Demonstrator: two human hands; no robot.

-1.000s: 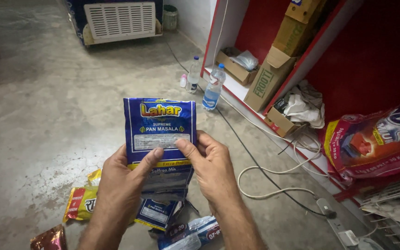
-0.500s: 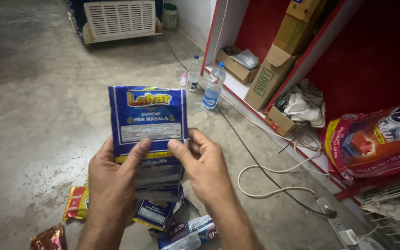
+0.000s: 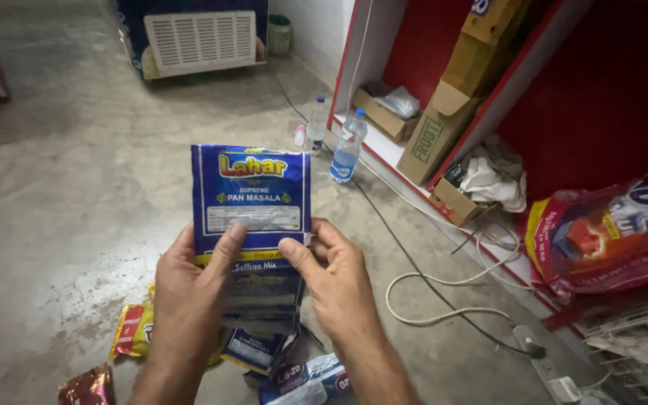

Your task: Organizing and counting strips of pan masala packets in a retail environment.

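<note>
Head view: left hand (image 3: 189, 289), right hand (image 3: 339, 281) gripping blue pouch (image 3: 250, 196)

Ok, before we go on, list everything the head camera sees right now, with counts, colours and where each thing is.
blue sachet pack: one, blue with yellow trim, held up in both hands, more blue sachets hanging below it
loose packets: several, yellow-red, brown and blue, on the floor under the hands
water bottles: two, clear with blue caps, on the floor by the shelf
cardboard boxes: several, brown, on the red shelf at right
white cloth: one, bundled on the shelf
red bag: one, far right
white cable: one, looped on the concrete floor
vented appliance: one, white grille, top
left hand: grips the pack's lower left
right hand: grips its lower right
</note>
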